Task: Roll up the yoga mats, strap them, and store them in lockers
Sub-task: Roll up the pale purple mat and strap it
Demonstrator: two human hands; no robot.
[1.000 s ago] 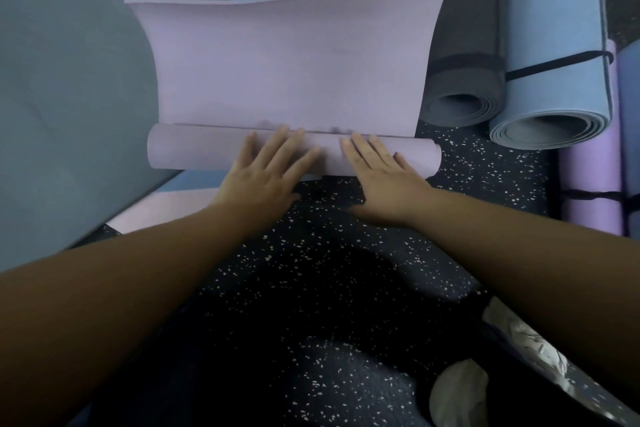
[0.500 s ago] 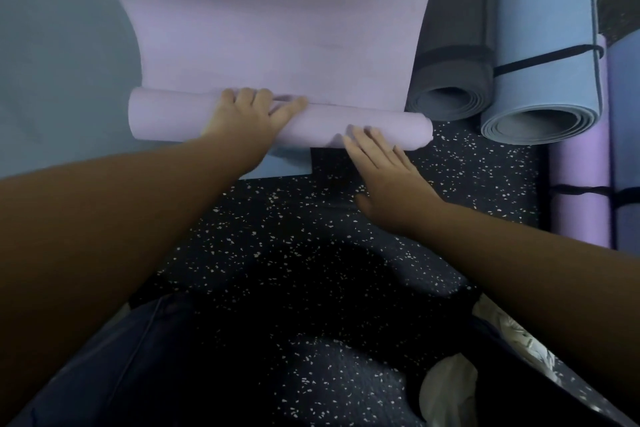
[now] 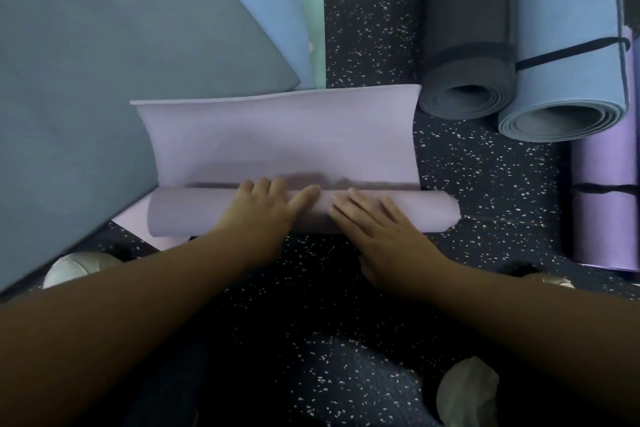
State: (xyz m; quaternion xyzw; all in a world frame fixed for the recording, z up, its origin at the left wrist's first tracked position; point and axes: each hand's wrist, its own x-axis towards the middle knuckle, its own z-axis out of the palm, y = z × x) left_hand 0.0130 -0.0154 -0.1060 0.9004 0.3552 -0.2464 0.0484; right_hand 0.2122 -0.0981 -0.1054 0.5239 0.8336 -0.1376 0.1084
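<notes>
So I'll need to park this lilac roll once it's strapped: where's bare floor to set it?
Bare speckled floor runs between the flat green mat and the rolled grey mat. More lies right of the lilac mat, below the rolled blue mat. The left is crowded with overlapping flat mats.

I see bare speckled floor (image 3: 367, 28) ahead as a lane between flat mats (image 3: 104, 80) on the left and the rolled grey mat (image 3: 467, 80) and blue roll (image 3: 568, 87) on the right. The lilac mat (image 3: 277, 142), its far edge raised, blocks the lane's near end. Open floor lies nearer me.
</notes>
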